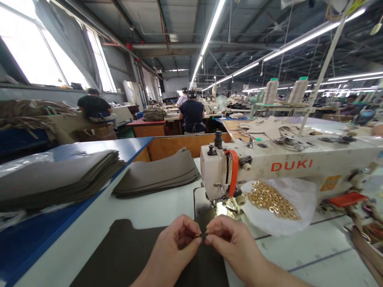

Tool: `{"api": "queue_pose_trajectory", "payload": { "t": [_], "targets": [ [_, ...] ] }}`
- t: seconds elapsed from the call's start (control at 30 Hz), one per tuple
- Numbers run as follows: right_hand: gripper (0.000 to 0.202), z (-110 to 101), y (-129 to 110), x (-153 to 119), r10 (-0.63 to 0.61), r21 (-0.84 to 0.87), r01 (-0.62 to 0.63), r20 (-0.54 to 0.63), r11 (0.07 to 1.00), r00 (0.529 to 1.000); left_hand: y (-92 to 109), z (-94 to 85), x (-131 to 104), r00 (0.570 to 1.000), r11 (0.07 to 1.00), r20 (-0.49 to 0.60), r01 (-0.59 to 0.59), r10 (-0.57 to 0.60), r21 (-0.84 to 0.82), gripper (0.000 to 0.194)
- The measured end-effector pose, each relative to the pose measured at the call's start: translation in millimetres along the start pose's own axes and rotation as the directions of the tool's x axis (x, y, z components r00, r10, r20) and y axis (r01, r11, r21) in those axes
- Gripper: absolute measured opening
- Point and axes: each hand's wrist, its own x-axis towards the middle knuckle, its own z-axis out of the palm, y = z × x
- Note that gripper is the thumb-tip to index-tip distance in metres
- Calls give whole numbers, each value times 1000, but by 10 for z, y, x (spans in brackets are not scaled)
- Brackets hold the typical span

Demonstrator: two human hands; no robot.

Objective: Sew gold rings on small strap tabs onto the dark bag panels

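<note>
My left hand (179, 243) is closed in a pinch on a small gold metal ring (198, 235), mostly hidden by the fingertips. My right hand (230, 241) pinches a short dark strip (204, 236) that meets the ring between the two hands. Beneath both hands lies a large dark grey-brown cut panel (125, 251), flat on the pale table. Just beyond the fingertips is the lit needle area of a white sewing machine (287, 159). To the right, a white plastic bag (306, 203) lies spread under a heap of gold rings (271, 199).
A stack of dark panels (158, 173) lies left of the machine head. Another stack (54, 179) rests on a blue-edged table (140, 145). Two thread cones (271, 91) stand behind the machine. A red tray (348, 199) sits at right. Several people work farther back.
</note>
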Motion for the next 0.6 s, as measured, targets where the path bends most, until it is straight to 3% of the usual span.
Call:
{"api": "queue_pose_trajectory", "payload": {
  "t": [0.2, 0.4, 0.5, 0.6],
  "targets": [
    [8, -39, -9, -2, -17, -142, 19, 16, 990, 1000, -22, 3, 6, 999, 999, -10, -33, 33, 40, 10],
    [11, -90, -93, -25, -133, -395, 143, 55, 907, 990, 3, 7, -16, 999, 992, 45, -32, 27, 120, 8],
    [12, -191, -126, -65, -40, -373, 61, 65, 926, 997, 48, -27, 23, 988, 958, 153, -79, 37, 277, 5],
    [13, -326, -108, -92, 131, -267, -119, 28, 956, 991, 34, -52, 94, 963, 808, 178, -266, 202, 526, 13]
  ]
}}
